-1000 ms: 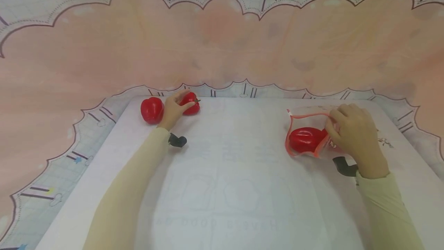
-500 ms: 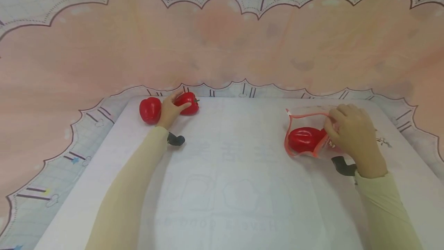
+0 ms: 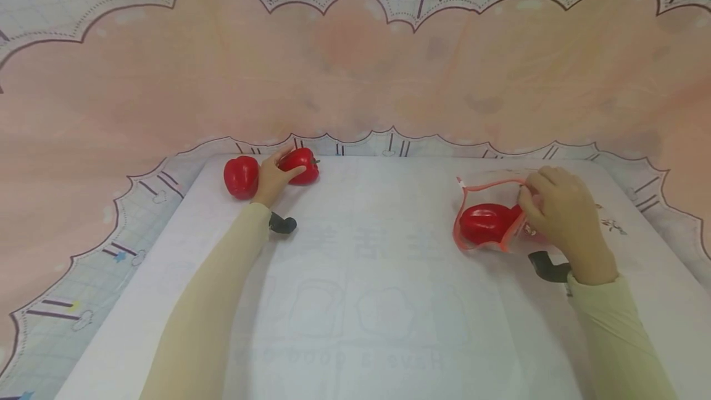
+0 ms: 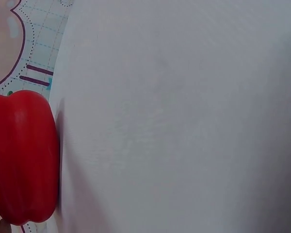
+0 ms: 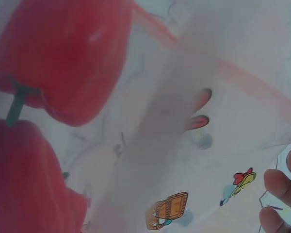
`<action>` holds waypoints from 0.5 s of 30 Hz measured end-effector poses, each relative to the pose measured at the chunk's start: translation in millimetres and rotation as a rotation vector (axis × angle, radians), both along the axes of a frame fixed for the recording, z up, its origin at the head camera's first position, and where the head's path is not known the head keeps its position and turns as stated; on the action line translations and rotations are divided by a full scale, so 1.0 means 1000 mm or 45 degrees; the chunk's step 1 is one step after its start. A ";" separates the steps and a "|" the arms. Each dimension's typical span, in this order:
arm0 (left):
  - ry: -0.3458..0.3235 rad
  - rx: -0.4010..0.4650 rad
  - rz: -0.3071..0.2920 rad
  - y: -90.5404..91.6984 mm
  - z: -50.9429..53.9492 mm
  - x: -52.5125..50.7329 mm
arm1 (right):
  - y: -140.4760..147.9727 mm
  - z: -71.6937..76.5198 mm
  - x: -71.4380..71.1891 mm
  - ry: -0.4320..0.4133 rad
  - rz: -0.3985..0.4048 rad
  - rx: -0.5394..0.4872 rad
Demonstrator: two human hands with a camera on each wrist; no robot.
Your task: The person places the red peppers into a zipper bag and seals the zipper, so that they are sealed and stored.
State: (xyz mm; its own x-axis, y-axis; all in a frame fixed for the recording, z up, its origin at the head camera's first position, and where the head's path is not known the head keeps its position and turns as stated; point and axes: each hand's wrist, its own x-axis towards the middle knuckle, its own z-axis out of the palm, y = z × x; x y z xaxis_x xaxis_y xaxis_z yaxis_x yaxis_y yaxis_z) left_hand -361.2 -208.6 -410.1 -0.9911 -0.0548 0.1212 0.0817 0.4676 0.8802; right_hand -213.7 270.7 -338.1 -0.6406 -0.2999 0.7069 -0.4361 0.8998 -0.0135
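Left hand (image 3: pixel 273 179): while its thumb and fingers curl round one red pepper (image 3: pixel 300 166), that pepper sits at the white table's (image 3: pixel 389 202) far edge.
Second pepper (image 3: pixel 241 177): just beside this hand.
Right hand (image 3: pixel 561 205): pinches the orange-rimmed bag (image 3: pixel 497 193), red peppers (image 3: pixel 487 222) inside.

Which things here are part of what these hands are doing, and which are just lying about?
Likely in the job:
left hand
red pepper it grips
right hand
orange-edged bag it holds
bagged peppers
probably the loose pepper

Just around:
white tabletop
patterned cloth
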 end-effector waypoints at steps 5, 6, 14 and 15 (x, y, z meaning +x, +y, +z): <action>-0.023 -0.020 0.000 -0.003 -0.001 0.000 | -0.002 0.001 0.001 0.008 0.045 -0.025; -0.028 -0.027 -0.003 -0.003 -0.001 0.000 | -0.002 0.001 0.001 0.009 0.053 -0.032; -0.094 -0.075 -0.007 -0.008 0.000 0.005 | -0.003 0.002 0.001 0.031 0.150 -0.030; -0.102 -0.083 -0.004 -0.008 0.001 0.005 | -0.004 0.002 0.001 0.031 0.164 -0.029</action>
